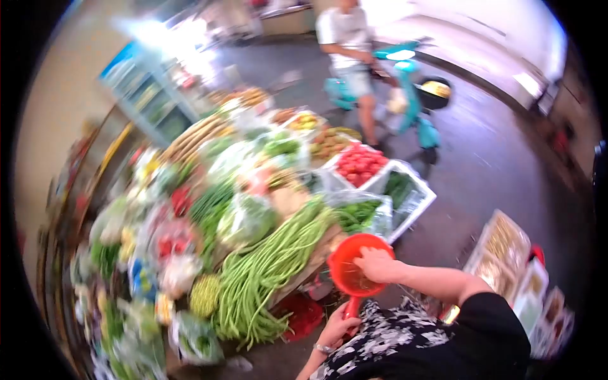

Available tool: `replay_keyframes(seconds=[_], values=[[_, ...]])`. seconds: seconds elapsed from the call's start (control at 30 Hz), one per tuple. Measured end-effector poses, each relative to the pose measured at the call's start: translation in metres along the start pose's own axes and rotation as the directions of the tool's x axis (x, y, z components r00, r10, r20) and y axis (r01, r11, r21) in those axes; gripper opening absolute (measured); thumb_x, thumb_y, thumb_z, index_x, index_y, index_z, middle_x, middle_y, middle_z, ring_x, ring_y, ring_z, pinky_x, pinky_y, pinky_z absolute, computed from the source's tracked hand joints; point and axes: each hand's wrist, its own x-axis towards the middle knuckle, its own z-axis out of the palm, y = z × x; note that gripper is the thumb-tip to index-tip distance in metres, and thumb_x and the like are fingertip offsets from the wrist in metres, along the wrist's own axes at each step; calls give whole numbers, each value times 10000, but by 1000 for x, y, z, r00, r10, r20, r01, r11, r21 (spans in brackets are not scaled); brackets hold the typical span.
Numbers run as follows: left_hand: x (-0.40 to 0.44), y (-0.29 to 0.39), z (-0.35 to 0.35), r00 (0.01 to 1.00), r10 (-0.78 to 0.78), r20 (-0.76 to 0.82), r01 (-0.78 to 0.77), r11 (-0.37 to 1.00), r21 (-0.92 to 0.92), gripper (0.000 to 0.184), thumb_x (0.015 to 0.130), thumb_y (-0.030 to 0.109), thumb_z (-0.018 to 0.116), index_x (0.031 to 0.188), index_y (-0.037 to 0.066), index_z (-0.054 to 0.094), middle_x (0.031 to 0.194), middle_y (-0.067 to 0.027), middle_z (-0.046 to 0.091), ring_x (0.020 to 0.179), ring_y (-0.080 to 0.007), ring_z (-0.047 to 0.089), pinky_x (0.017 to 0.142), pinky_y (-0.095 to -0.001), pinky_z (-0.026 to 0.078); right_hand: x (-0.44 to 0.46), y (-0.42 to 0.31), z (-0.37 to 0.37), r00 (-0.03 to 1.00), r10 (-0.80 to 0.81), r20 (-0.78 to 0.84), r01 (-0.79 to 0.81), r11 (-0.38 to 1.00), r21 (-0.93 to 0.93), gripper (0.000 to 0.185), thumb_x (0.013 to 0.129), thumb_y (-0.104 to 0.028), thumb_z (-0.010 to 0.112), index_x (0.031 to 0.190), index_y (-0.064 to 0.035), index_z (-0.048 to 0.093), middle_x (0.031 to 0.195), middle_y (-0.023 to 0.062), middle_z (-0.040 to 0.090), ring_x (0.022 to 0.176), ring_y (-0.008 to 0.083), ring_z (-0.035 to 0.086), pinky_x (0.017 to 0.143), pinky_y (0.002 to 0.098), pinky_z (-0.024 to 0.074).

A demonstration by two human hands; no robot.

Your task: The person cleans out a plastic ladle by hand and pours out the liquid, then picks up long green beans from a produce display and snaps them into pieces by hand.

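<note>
My left hand (pixel 339 328) is closed round the handle of a red plastic water scoop (pixel 361 239), held in front of my body. Inside the scoop's bowl is my right hand (pixel 375 264), its fingers bent down and blurred; what they grip, if anything, I cannot make out. A few thin brownish strands seem to lie in the bowl. Just left of the scoop, long green beans (pixel 259 272) hang over the front of the vegetable stall. A bag of green peppers (pixel 358 215) sits right behind the scoop.
Tomatoes (pixel 360 166) fill a white foam box beyond the peppers. Bagged cabbage (pixel 247 220) and other vegetables cover the stall. At the back, a person (pixel 347 38) sits on a turquoise scooter (pixel 408 95). Food trays (pixel 497 253) stand to my right. A glass-door fridge (pixel 152 95) is far left.
</note>
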Motion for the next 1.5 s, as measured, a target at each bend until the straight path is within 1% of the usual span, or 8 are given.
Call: replay_keyframes(seconds=[0.13,0.33,0.67,0.8,1.03,1.2,1.33,1.5], values=[[5,5,3,1000,-8,-15,9,998,63,463,763,-77,630,1195,-1,483,725,-36,551,487,-117,513,447,-230,404,-7,-5,-1,980,-24,197,-5,989,148,283,799,-195,614,1054,-78,648,1114,227,555,1014,396,588,806,499,488],[2,23,29,998,-65,14,64,997,45,391,740,-117,590,1096,6,482,714,-53,529,497,-139,511,457,-240,402,-23,2,15,999,-5,39,7,999,-50,260,774,-181,640,1007,-73,679,1119,190,564,1083,339,556,836,490,477],[8,21,46,1000,-10,6,9,984,176,405,746,-5,613,1143,28,547,791,7,525,654,-106,479,612,-228,394,-38,28,10,990,140,-27,-131,966,223,224,820,-138,554,982,-15,648,1029,232,610,902,382,638,784,467,513],[10,24,53,999,-42,-20,46,971,233,406,744,1,616,1144,43,558,810,1,534,682,-108,489,629,-235,399,-46,35,14,938,230,-259,-192,968,163,207,814,-144,560,949,-21,658,1003,217,617,925,381,634,773,448,520],[27,19,35,986,-97,133,56,958,282,346,760,-63,624,1073,9,495,738,-51,544,509,-131,515,459,-247,404,-68,32,-13,973,232,-5,-230,964,137,206,820,-177,594,950,-51,691,1025,213,624,965,360,638,791,469,524],[27,9,23,977,-122,174,97,984,148,552,795,-28,639,1312,35,456,753,-13,528,515,-87,496,448,-222,386,-63,23,-13,967,201,154,-231,949,215,258,772,-190,594,981,-55,664,952,204,634,958,379,623,802,475,500],[26,2,21,975,-121,187,115,993,42,682,807,-24,613,1430,50,346,721,-2,507,481,-68,465,431,-209,373,-56,35,4,980,190,-61,-191,981,-16,217,779,-180,616,960,-62,628,977,197,606,902,388,619,773,507,491],[21,-2,14,980,-51,191,62,997,-53,635,789,-33,595,1386,43,391,722,5,522,474,-52,477,414,-192,375,-44,19,-12,995,98,11,-99,994,50,263,787,-216,650,996,-59,618,990,198,600,911,386,615,788,489,497]])
